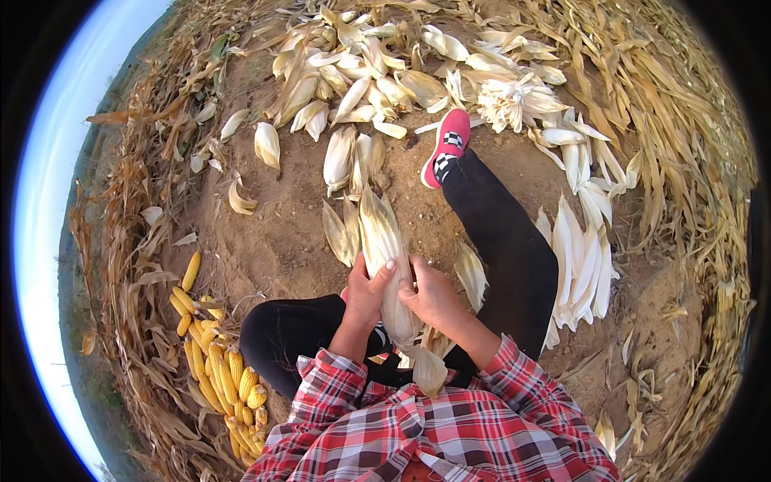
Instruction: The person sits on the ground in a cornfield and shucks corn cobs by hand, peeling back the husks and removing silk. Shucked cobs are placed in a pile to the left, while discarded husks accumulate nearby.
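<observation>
An ear of corn in its pale dry husk (385, 247) lies lengthwise between my hands, above my lap. My left hand (366, 292) grips it from the left, with the thumb on the front of the husk. From the right, my right hand (435, 295) holds the same ear, fingers bent at its side. A loose husk leaf (429, 370) hangs at its lower end, near my shirt. The kernels of this ear are hidden by the husk. Separate dry husks (342, 232) lie on the soil just beyond my left hand.
Husked yellow cobs (226, 379) are heaped left of my bent knee. Ears in husks and loose husks (361, 90) lie scattered ahead. Pale husk leaves (581, 265) lie right of my outstretched leg (512, 241). Dry corn stalks (656, 102) border the bare soil on both sides.
</observation>
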### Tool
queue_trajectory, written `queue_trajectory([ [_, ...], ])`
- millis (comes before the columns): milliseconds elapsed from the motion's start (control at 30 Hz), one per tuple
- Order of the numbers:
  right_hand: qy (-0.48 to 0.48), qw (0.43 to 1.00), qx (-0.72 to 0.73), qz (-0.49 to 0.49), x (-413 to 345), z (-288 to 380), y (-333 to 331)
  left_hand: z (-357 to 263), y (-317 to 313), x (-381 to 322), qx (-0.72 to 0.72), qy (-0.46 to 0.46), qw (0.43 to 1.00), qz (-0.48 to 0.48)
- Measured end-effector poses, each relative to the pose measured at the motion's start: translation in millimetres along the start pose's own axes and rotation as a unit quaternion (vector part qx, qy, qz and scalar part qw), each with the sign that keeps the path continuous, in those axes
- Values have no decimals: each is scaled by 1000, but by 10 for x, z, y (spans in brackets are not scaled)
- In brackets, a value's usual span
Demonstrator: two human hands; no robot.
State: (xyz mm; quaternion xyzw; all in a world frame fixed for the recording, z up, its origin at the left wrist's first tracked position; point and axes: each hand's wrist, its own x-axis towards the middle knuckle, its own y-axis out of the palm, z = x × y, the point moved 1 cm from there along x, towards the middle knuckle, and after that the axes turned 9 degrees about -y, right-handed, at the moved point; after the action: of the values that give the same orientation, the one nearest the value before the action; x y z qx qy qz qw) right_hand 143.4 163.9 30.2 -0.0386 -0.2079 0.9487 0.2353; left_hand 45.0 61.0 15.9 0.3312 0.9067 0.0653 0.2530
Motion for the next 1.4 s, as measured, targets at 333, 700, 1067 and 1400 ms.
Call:
queue_trajectory([
  [333, 18, 998, 62, -29, -7, -236, 47, 33, -35, -4, -12, -26, 999, 22],
  [700, 74, 983, 142, -93, -56, -338, 168, 65, -2, 55, 50, -27, 998, 8],
  [1067, 185, 792, 573, -99, -59, -287, 58, 183, -52, 159, -80, -64, 994, -35],
  [1400, 52, 980, 177, -79, 80, -486, 87, 148, -31, 99, -37, -45, 998, -15],
])
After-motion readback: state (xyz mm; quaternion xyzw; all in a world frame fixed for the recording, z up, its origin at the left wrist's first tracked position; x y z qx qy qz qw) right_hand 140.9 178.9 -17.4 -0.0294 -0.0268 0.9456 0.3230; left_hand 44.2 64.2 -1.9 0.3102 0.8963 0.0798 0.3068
